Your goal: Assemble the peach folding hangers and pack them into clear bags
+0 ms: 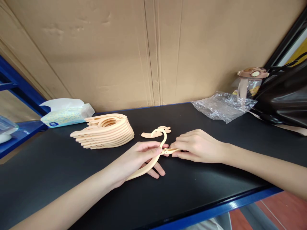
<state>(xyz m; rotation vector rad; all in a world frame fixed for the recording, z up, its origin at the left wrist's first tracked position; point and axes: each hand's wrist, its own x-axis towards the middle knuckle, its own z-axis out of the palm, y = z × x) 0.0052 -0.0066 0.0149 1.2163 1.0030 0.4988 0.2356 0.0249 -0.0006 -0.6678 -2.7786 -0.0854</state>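
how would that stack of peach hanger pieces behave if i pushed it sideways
The stack of peach hanger pieces would probably slide apart, since no band shows around its layers. It looks unlikely to topple, being wider than it is tall. The smooth, plastic-looking surfaces suggest stiff, fairly light pieces.

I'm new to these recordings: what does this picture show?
No machine: these are a person's bare hands, filmed by a head-worn camera looking forward and down. The left hand holds a cream hooked piece; the right hand holds a slimmer piece, its end meeting the first below the hook. On the black table, a stack of cream pieces and a tissue pack lie left, a loose piece beyond the hands, and a clear plastic bag and bottle far right.
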